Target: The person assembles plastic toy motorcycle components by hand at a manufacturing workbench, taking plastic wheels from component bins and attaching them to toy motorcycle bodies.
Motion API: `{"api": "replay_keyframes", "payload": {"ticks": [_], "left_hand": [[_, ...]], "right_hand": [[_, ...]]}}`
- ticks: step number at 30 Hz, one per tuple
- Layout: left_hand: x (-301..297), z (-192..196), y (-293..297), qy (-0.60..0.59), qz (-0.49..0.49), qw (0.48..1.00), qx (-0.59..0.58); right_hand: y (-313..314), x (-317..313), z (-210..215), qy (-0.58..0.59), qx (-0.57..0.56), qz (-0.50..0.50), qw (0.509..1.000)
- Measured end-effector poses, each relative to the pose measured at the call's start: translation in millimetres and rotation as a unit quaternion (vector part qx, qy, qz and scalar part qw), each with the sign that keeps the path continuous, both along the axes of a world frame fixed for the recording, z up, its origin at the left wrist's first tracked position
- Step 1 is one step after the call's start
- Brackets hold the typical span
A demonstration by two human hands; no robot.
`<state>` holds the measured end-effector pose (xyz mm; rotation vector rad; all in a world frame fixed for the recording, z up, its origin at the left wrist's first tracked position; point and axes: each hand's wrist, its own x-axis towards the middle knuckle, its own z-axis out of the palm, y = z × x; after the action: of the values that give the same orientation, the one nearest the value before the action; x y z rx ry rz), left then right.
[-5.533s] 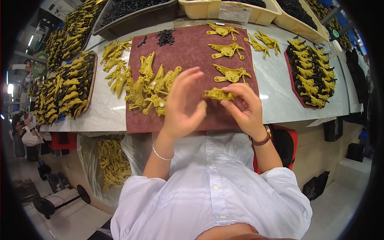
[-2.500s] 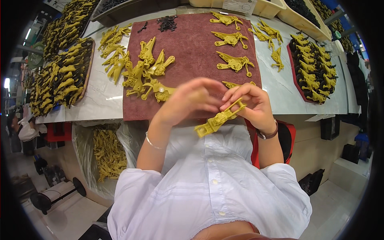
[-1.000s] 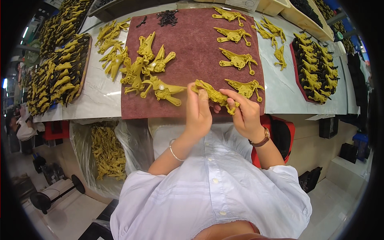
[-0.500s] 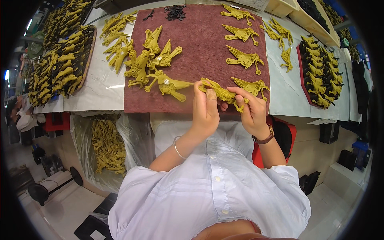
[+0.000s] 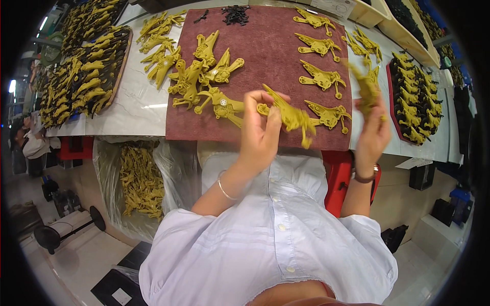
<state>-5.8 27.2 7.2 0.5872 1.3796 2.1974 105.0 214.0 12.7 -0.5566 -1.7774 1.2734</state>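
My left hand [image 5: 259,133] grips an olive-yellow plastic figure part [image 5: 290,115] just above the near edge of the maroon mat [image 5: 270,56]. My right hand [image 5: 372,136] is raised over the mat's right edge, pinching a second olive part [image 5: 366,85] that is blurred by motion. A loose pile of like parts [image 5: 204,76] lies on the mat's left half. A row of single parts [image 5: 322,77] runs down its right half, the nearest one [image 5: 329,115] between my hands. Small black pieces [image 5: 236,13] sit at the far edge.
A dark tray of olive parts [image 5: 414,104] stands right of the mat, another [image 5: 84,76] at the left, with loose parts [image 5: 158,48] between. A clear bag of parts [image 5: 139,178] hangs below the table. Bins [image 5: 367,9] line the back.
Both hands worked one part together at the mat's near edge. Now they are apart: the right hand has swung right and up with a piece, the left keeps the other.
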Motion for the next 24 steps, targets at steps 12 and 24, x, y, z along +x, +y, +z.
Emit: {"api": "replay_keyframes", "payload": {"ticks": [12, 24], "left_hand": [[-54, 21, -19, 0.502, 0.128, 0.725, -0.453], [-65, 37, -71, 0.551, -0.015, 0.669, -0.499]], "right_hand": [[83, 59, -56, -0.342, 0.293, -0.161, 0.878], [14, 23, -15, -0.191, 0.291, -0.152, 0.925]]}}
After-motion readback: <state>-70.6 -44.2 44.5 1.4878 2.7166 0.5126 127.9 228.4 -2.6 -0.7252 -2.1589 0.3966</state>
